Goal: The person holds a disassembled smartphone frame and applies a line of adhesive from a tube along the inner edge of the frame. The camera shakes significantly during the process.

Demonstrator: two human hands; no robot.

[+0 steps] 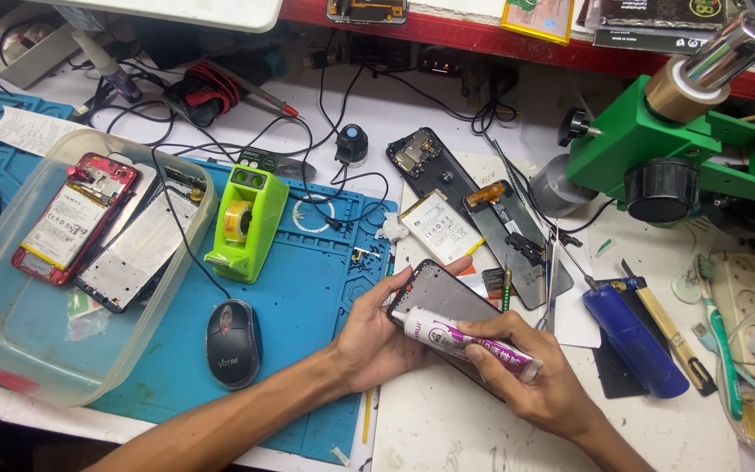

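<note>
Right hand (530,371) was clamped around a glue tube (469,343), white with a magenta band, lying slantwise with its nozzle end toward the upper left. Left hand (377,336) gripped the near-left edge of a phone frame (443,297), thumb on top, fingers underneath. The frame was a dark, flat rectangle with a thin rim, face up, tilted, held just above the bench (447,419); the tube's tip rested on or just over its inner surface, and I could not tell which.

Just behind the hands lay a white battery (439,227) and a second dark phone back (517,240) with an orange flex at its top. To the right sat a blue-handled tool (631,336) and tweezers (552,280).

Left of the hands, on a blue work mat (308,280): a black mouse (232,343), a lime-green tape dispenser (246,223), and a clear plastic tub (10,350) holding a red opened phone (72,218). A green microscope stand (657,140) stood at far right.
</note>
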